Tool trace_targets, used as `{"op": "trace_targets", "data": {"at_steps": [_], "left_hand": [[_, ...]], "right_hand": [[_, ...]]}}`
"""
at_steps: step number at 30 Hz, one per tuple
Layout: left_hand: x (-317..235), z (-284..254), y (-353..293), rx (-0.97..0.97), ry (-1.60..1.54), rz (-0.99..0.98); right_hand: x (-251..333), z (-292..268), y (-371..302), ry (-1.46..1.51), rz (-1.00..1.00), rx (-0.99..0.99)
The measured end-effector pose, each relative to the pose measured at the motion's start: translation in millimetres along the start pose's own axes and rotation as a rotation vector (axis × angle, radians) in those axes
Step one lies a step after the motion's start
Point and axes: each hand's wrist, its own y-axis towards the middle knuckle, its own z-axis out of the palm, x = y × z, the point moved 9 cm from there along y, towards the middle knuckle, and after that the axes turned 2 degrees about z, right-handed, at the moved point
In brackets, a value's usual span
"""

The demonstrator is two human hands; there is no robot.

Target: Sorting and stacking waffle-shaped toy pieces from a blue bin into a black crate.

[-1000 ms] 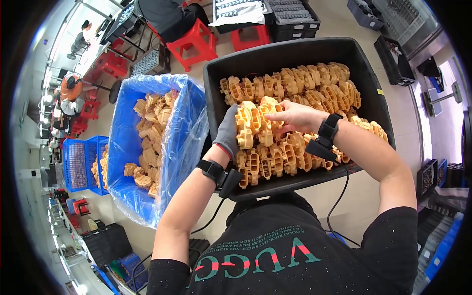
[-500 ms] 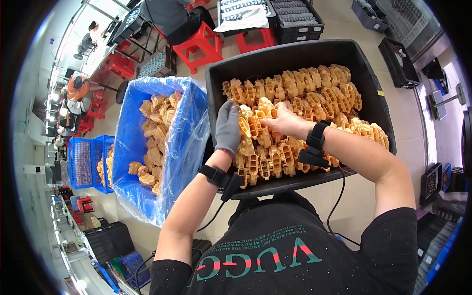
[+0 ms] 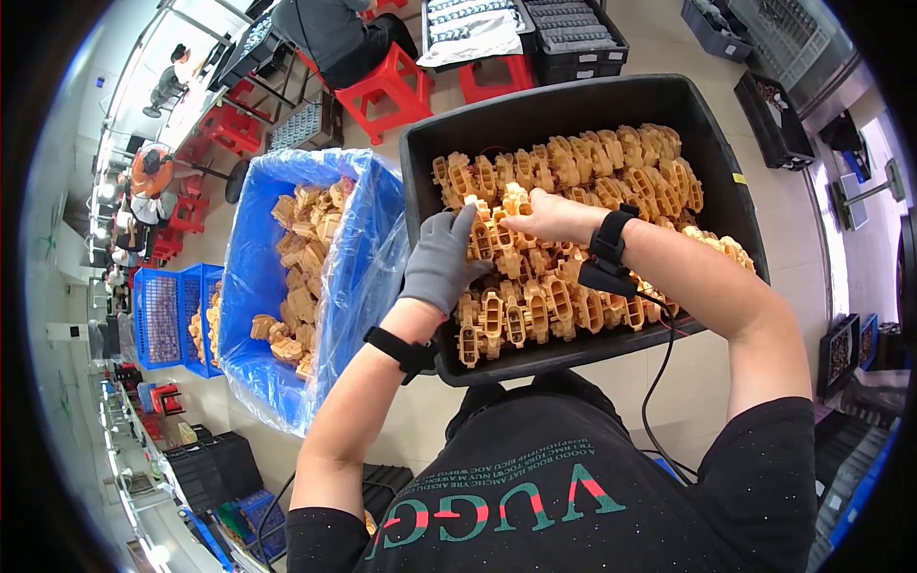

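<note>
Pale tiled floor (image 3: 783,205) runs under red plastic stools (image 3: 387,86); left of the stools, blue crates (image 3: 162,315) and a bright-lit aisle (image 3: 181,57).

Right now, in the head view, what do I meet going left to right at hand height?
Blue mesh crate → blue plastic-lined bin of tan parts → gloved left hand → bare right hand on a tan part → right wall of the black tray.
</note>
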Motion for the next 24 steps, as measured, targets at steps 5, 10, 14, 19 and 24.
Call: {"op": "trace_targets", "data": {"at_steps": [5, 10, 14, 19, 24], "left_hand": [[-14, 3, 1, 0.097, 0.157, -0.059], [-5, 0, 14, 0.086, 0.189, 0.151], [-5, 7, 14, 0.342, 0.184, 0.049], [5, 26, 11, 0.158, 0.345, 0.109], [-10, 18, 14, 0.165, 0.325, 0.150]], "right_hand": [[9, 19, 5, -0.203, -0.131, 0.074], [21, 27, 4, -0.148, -0.198, 0.031], [4, 24, 0, -0.097, -0.042, 0.107], [24, 30, -16, -0.278, -0.053, 0.016], [19, 21, -2, -0.227, -0.024, -0.098]]}}
